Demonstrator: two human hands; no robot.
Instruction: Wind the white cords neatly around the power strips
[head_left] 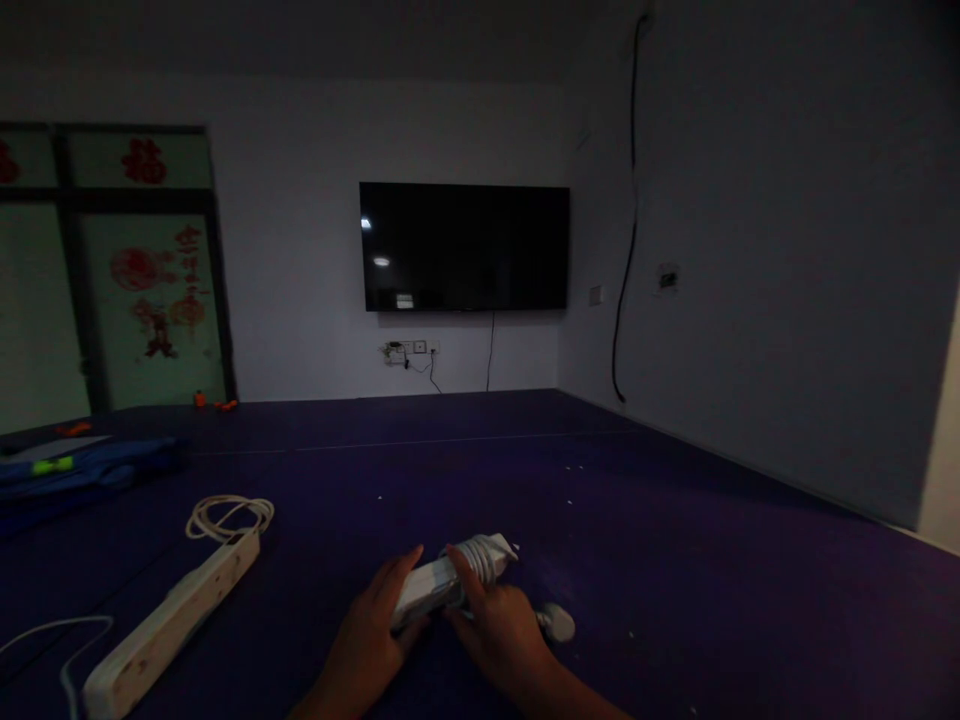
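A short white power strip (424, 592) is held low over the purple surface, its pale cord (478, 557) wound in several loops round the far end. My left hand (375, 610) is closed on the near end, thumb along the top. Gripping the strip beside the wound cord, my right hand (499, 620) has its thumb or a finger lying over the loops. A white plug (556, 622) shows just right of that hand. The fingers under the strip are largely hidden.
A longer white power strip (176, 620) lies at the left, a coiled cable (231, 517) at its far end. Folded blue cloth (112, 465) sits farther left. Small orange things (225, 405) rest at the back edge. A television (465, 247) hangs on the far wall.
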